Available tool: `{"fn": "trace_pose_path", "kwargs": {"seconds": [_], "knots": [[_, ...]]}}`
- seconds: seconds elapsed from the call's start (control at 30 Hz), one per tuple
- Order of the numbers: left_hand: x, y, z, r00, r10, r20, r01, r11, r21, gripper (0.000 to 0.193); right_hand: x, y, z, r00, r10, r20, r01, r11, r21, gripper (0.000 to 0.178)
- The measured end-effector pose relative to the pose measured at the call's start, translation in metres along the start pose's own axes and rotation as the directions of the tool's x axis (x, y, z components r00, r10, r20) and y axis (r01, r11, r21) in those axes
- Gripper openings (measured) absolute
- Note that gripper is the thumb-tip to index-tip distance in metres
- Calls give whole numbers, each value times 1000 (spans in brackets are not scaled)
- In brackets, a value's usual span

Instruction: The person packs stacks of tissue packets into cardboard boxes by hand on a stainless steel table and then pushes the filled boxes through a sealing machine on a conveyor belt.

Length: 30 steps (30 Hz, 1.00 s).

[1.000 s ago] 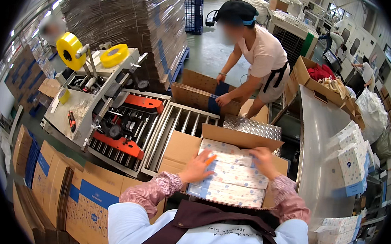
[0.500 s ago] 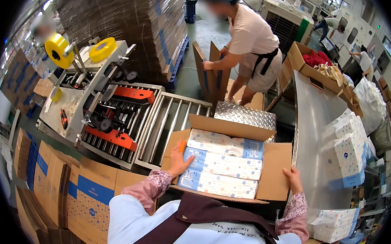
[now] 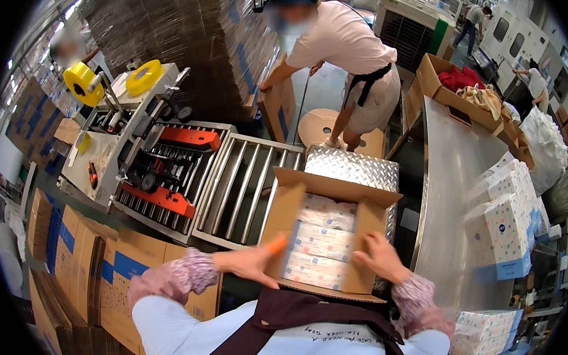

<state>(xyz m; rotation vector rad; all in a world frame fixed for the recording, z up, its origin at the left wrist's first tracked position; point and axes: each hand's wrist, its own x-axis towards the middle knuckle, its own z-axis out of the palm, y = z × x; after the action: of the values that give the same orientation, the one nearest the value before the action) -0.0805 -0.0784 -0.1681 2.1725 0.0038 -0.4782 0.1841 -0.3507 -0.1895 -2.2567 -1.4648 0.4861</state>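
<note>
In front of me stands an open cardboard box (image 3: 382,195) holding several white packs (image 3: 322,240) printed with small pastel marks. Both side flaps lean inward over the packs, and the far flap stands up. My left hand (image 3: 249,261), blurred and with an orange cover on one finger, is at the left flap (image 3: 280,219), thumb and fingers apart. Against the right flap (image 3: 371,223) rests my right hand (image 3: 383,256), its fingers bent but not closed on anything.
Left of the box are a roller conveyor (image 3: 247,189) and a tape machine (image 3: 167,170) with yellow tape rolls. Flat cartons (image 3: 131,285) stand lower left. At right a metal table (image 3: 448,207) bears more packs (image 3: 505,223). A co-worker (image 3: 353,48) handles cardboard beyond the diamond-plate surface (image 3: 353,169).
Both side flaps have swung inward over the packs, my hands moving with them. The right hand came left, off the flap's outer edge. The co-worker has shifted left with the cardboard.
</note>
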Motion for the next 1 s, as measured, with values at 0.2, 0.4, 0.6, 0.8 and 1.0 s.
{"fn": "trace_pose_path", "kwargs": {"seconds": [0.2,0.4,0.6,0.8,1.0], "knots": [[75,12,-35,864,-337,373,278,939,204,92,69,26,0,887,-76,455,177,967,-183,40],[84,-57,31,785,-319,-531,457,877,149,111,119,-13,-86,660,-524,-539,270,834,-481,22],[79,-76,53,601,-278,-749,108,957,-269,98,48,25,11,884,-137,-446,43,976,-214,24],[94,-116,55,477,-483,-735,271,876,-400,56,6,39,61,885,-190,-426,135,978,-157,20],[95,-92,58,378,-457,-805,229,889,-397,54,36,34,39,980,-127,-152,151,976,157,16]]}}
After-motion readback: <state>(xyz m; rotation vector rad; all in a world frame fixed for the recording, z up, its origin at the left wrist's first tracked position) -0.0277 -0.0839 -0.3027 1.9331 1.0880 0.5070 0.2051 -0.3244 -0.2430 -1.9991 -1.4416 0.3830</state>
